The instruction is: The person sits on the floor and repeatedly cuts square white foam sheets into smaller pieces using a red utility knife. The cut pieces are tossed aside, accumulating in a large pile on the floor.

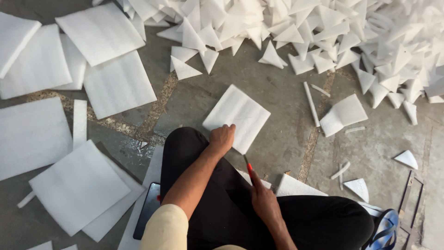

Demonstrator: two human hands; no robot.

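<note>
My left hand (222,138) grips the near edge of a square white foam sheet (238,113), which is tilted like a diamond over the concrete floor just past my knee. My right hand (262,199) is closed around a small red-handled cutter (248,167). Its blade points up towards the sheet's lower corner, and I cannot tell whether it touches the sheet. Both hands are above my black-trousered legs (222,208).
A big heap of white foam triangles (323,32) fills the top and right. Several square foam sheets (78,185) lie at the left. Foam strips (311,104), a folded piece (343,114), a dark flat device (148,210) and a blue sandal (384,229) lie nearby.
</note>
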